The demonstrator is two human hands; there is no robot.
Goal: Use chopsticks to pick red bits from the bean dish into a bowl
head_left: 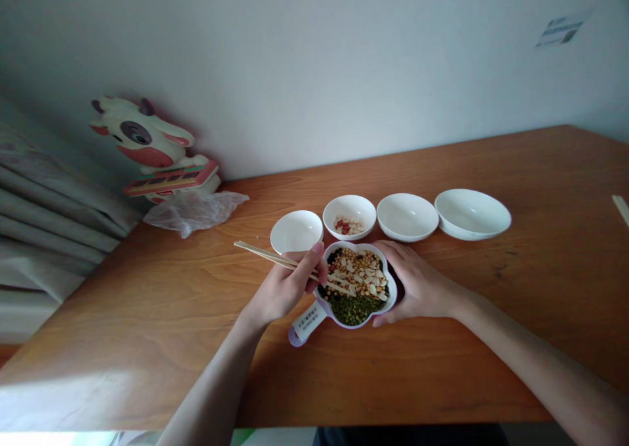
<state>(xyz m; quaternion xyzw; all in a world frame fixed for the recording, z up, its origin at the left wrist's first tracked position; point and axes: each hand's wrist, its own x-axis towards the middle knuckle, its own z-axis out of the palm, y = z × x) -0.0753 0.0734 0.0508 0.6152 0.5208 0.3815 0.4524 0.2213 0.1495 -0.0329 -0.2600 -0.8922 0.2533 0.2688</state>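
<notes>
My left hand (287, 287) is closed around a pair of wooden chopsticks (263, 254), whose tips reach into a white flower-shaped dish (378, 314). That dish holds mixed beans and seeds: green beans in front, yellow beans, pale seeds and dark beans behind. A white handle (307, 323) sticks out of the dish toward me. My right hand (417, 283) cups the dish's right side, fingers wrapped against its rim. Behind the dish stands a row of white bowls; the second one (349, 217) holds a few reddish and pale pieces.
The other white bowls (296, 231), (407, 217), (472, 214) look empty. A cartoon cow toy (152, 146) and a crumpled clear plastic bag (194, 210) sit at the back left by the wall. Another chopstick end (622, 208) shows at the right edge of the wooden table (515, 315).
</notes>
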